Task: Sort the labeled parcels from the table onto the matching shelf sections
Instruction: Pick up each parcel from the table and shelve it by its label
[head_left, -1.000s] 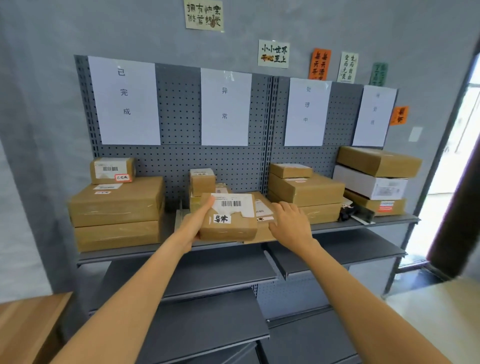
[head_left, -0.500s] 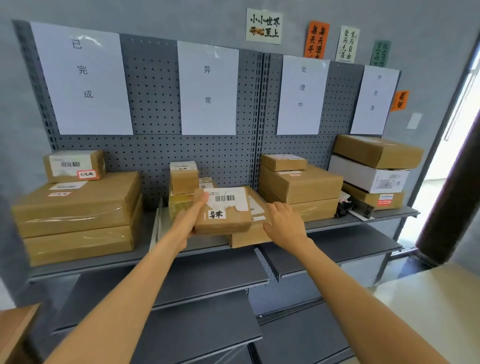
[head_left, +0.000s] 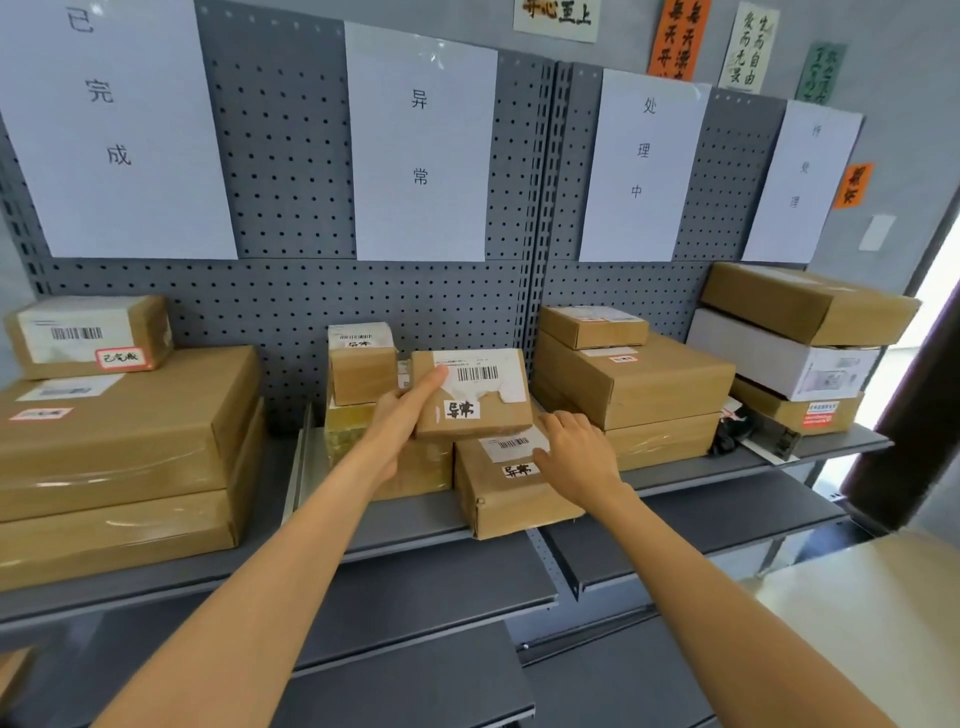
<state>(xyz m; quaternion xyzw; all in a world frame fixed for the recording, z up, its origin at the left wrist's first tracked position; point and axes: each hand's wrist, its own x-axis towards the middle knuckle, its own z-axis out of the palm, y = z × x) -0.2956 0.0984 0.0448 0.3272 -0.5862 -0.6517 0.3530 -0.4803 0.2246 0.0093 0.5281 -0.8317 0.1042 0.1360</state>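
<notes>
Setting a small brown parcel (head_left: 470, 395) into the middle shelf section, the person works with both arms stretched forward in the head view. The parcel carries a barcode sticker and a handwritten white tag, and it sits on top of a larger parcel (head_left: 511, 488) bearing the same tag, under the paper sign (head_left: 421, 140) that matches it. The left hand (head_left: 400, 421) grips the parcel's left end, thumb laid along the top face near the barcode, the fingers tucked under and out of sight. The right hand (head_left: 574, 449) holds nothing; its fingers lie loosely spread just beside the parcel's lower right corner, over the label of the box beneath. Whether they touch that box cannot be told.

The parcel looks light, since one hand carries it by an end, and its cardboard seems stiff enough to keep shape. The taped faces may be a little slick, so the two short ends are likely the safest place to take hold. The torn sticker edge is probably best avoided. The box underneath overhangs the shelf (head_left: 395, 525) lip, so a hard push could tip the stack.
</notes>
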